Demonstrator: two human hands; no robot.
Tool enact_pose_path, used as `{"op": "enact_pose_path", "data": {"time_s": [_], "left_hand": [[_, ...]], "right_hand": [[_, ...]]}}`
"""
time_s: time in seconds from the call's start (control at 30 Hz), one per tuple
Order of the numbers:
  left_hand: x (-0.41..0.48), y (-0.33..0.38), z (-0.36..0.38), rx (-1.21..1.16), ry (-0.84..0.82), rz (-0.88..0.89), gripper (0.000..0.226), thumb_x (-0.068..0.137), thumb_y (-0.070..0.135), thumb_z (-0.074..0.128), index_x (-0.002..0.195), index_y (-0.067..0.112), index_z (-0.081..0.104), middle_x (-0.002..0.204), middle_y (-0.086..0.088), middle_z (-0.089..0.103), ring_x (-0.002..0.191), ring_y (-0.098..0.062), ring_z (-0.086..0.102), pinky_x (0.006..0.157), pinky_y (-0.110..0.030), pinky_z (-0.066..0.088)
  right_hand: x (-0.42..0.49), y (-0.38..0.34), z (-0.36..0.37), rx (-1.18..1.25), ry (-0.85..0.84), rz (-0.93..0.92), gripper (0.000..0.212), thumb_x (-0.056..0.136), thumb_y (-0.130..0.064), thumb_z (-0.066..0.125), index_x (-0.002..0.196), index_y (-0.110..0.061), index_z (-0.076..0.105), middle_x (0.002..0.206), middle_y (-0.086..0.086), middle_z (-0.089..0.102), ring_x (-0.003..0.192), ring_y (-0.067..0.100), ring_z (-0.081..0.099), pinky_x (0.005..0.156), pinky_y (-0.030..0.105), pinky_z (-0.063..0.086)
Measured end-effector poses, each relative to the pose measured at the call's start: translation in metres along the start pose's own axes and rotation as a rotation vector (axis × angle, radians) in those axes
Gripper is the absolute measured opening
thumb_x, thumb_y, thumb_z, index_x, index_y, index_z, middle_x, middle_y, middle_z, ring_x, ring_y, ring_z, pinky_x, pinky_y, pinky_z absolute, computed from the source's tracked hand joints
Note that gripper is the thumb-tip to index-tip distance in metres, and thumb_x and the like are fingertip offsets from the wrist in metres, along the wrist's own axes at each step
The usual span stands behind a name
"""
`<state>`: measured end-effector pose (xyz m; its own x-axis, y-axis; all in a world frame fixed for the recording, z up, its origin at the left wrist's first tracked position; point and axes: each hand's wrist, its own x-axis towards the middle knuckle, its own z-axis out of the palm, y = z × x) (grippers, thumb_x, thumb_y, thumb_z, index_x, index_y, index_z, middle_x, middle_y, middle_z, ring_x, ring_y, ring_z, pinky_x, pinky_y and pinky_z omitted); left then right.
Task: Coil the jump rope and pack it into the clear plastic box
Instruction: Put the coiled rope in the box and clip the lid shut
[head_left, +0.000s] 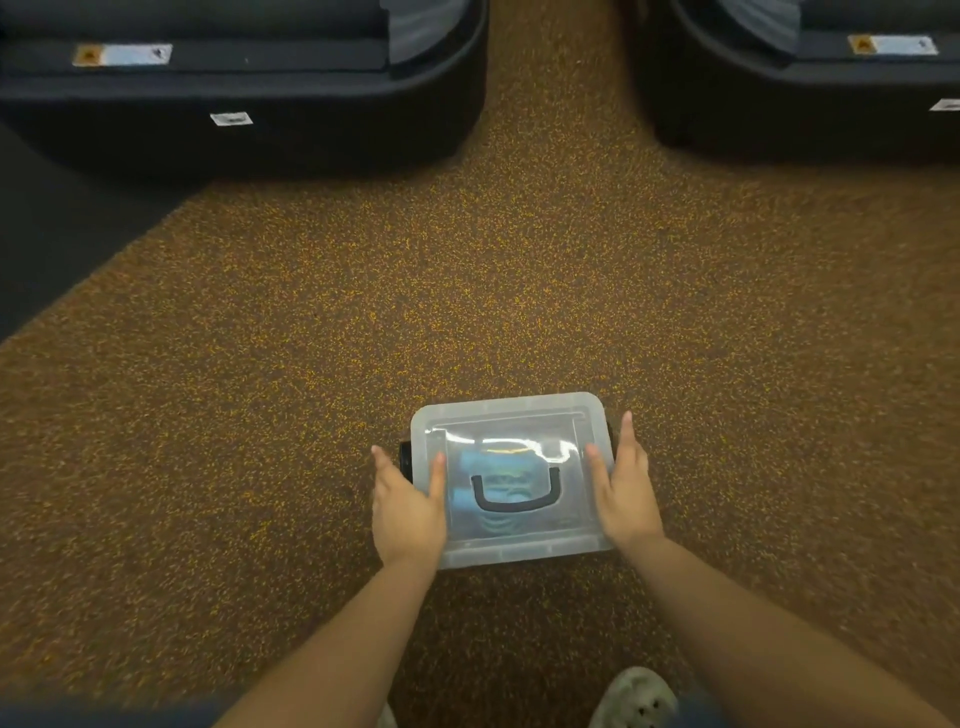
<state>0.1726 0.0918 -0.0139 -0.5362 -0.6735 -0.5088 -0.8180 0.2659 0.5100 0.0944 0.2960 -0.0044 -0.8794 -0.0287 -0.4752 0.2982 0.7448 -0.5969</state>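
The clear plastic box (519, 415) sits on the speckled brown carpet, its lid on and a black handle (517, 493) lying flat on top. Through the lid the coiled jump rope (478, 467) shows as a blurry blue shape. My left hand (408, 506) lies against the box's left side with straight fingers, thumb on the lid, next to a black latch (405, 460). At the right side my right hand (623, 488) does the same, fingers straight along the edge.
Two large black machine bases stand at the far left (234, 104) and far right (805, 93), with a carpet aisle between them. A dark floor strip (62, 234) runs at the left. My pale shoe (634, 696) is at the bottom edge.
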Motion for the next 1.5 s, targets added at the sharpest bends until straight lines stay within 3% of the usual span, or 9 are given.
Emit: {"op": "enact_pose_path", "data": {"time_s": [0.1, 0.23, 0.47, 0.63, 0.8, 1.07, 1.2, 1.33, 1.5], "left_hand": [[-0.001, 0.003, 0.000, 0.102, 0.044, 0.025, 0.081, 0.084, 0.070, 0.028, 0.149, 0.028, 0.007, 0.129, -0.016, 0.058, 0.101, -0.038, 0.064, 0.083, -0.046, 0.052], [-0.001, 0.005, 0.001, 0.129, 0.094, 0.037, 0.076, 0.086, 0.067, 0.031, 0.147, 0.023, 0.018, 0.141, -0.012, 0.048, 0.107, -0.039, 0.061, 0.084, -0.046, 0.048], [-0.002, 0.003, 0.001, -0.016, 0.129, -0.092, 0.079, 0.083, 0.065, 0.046, 0.144, 0.019, 0.026, 0.133, -0.010, 0.056, 0.110, -0.036, 0.061, 0.087, -0.043, 0.046], [-0.001, 0.004, -0.002, -0.224, 0.097, -0.292, 0.074, 0.077, 0.066, 0.057, 0.131, 0.018, 0.046, 0.116, -0.008, 0.063, 0.108, -0.033, 0.059, 0.089, -0.040, 0.045], [0.005, -0.007, -0.001, -0.450, -0.011, -0.309, 0.054, 0.071, 0.067, 0.063, 0.099, 0.021, 0.068, 0.098, -0.004, 0.068, 0.093, -0.026, 0.062, 0.090, -0.040, 0.050], [0.015, -0.001, -0.017, -0.567, -0.183, -0.226, 0.028, 0.082, 0.034, 0.070, 0.094, 0.009, 0.070, 0.083, -0.007, 0.072, 0.078, -0.024, 0.069, 0.068, -0.033, 0.055], [0.011, 0.005, -0.012, -0.487, -0.127, -0.226, 0.026, 0.086, 0.038, 0.063, 0.086, 0.012, 0.067, 0.089, -0.011, 0.071, 0.086, -0.030, 0.067, 0.084, -0.044, 0.053], [0.002, 0.013, -0.009, -0.413, -0.060, -0.198, 0.030, 0.090, 0.040, 0.057, 0.094, 0.011, 0.061, 0.091, -0.009, 0.062, 0.096, -0.033, 0.061, 0.082, -0.037, 0.045], [-0.002, 0.015, -0.006, -0.314, -0.001, -0.160, 0.043, 0.093, 0.043, 0.050, 0.110, 0.005, 0.058, 0.104, -0.016, 0.064, 0.103, -0.035, 0.059, 0.085, -0.037, 0.043]], "right_hand": [[0.001, 0.001, 0.005, 0.074, 0.022, 0.059, 0.073, 0.092, -0.057, 0.036, 0.151, -0.035, 0.000, 0.153, 0.009, 0.028, 0.134, 0.032, 0.038, 0.104, 0.050, 0.036], [0.004, 0.003, 0.005, 0.188, 0.007, 0.193, 0.079, 0.084, -0.066, 0.040, 0.148, -0.044, 0.001, 0.131, 0.014, 0.057, 0.115, 0.034, 0.057, 0.097, 0.047, 0.046], [0.004, 0.002, 0.004, 0.424, 0.112, 0.443, 0.083, 0.076, -0.060, 0.064, 0.142, -0.016, 0.041, 0.136, 0.016, 0.053, 0.120, 0.034, 0.054, 0.101, 0.046, 0.043], [0.014, 0.029, 0.012, 0.600, 0.061, 0.534, 0.115, 0.034, -0.080, 0.076, 0.123, -0.009, 0.060, 0.110, 0.009, 0.070, 0.094, 0.028, 0.068, 0.089, 0.047, 0.054], [0.011, 0.016, -0.001, 0.746, -0.049, 0.504, 0.063, 0.069, -0.039, 0.081, 0.118, -0.007, 0.057, 0.095, 0.009, 0.071, 0.079, 0.025, 0.070, 0.058, 0.030, 0.057], [0.010, 0.015, -0.002, 0.789, -0.144, 0.424, 0.041, 0.077, -0.034, 0.075, 0.111, -0.013, 0.065, 0.098, 0.012, 0.075, 0.087, 0.031, 0.072, 0.073, 0.043, 0.059], [0.006, 0.010, -0.001, 0.730, -0.110, 0.372, 0.029, 0.086, -0.034, 0.066, 0.108, -0.016, 0.064, 0.100, 0.009, 0.071, 0.089, 0.028, 0.068, 0.077, 0.042, 0.057], [0.004, 0.009, 0.003, 0.610, -0.057, 0.348, 0.035, 0.083, -0.045, 0.065, 0.107, -0.021, 0.060, 0.105, 0.008, 0.067, 0.094, 0.028, 0.065, 0.090, 0.050, 0.052], [0.001, 0.005, 0.008, 0.467, 0.018, 0.257, 0.026, 0.090, -0.043, 0.056, 0.104, -0.021, 0.054, 0.095, 0.003, 0.061, 0.086, 0.021, 0.058, 0.076, 0.034, 0.045]]}}
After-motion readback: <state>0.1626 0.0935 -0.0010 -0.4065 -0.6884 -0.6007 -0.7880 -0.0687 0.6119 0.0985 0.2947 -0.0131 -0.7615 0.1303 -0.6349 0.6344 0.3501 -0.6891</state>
